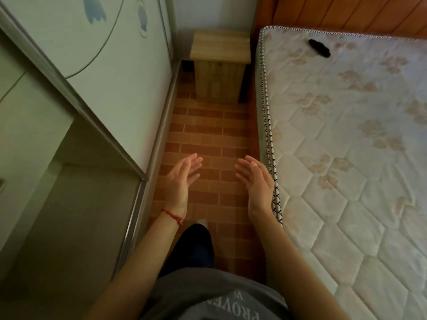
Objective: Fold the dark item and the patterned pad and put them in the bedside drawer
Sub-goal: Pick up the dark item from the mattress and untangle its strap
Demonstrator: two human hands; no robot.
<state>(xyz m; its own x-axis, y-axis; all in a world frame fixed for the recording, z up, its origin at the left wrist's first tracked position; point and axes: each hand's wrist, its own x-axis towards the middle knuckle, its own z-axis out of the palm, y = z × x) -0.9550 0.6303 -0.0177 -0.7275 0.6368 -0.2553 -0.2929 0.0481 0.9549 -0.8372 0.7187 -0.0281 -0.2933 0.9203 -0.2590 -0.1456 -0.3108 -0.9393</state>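
Observation:
A small dark item (pixel 319 48) lies on the quilted mattress (pixel 346 139) near the head of the bed, far from both hands. The wooden bedside cabinet (pixel 220 65) stands at the end of the aisle against the wall, its drawer front closed. My left hand (pixel 181 179) and my right hand (pixel 254 179) hover over the floor in the aisle, palms facing each other, fingers apart, holding nothing. I see no patterned pad apart from the flowered mattress cover.
A white wardrobe (pixel 97 72) with sliding doors lines the left side. The brick-patterned floor (pixel 208 130) forms a narrow aisle between wardrobe and bed. A wooden headboard (pixel 346 12) rises behind the mattress. My leg and foot (pixel 196 245) stand in the aisle.

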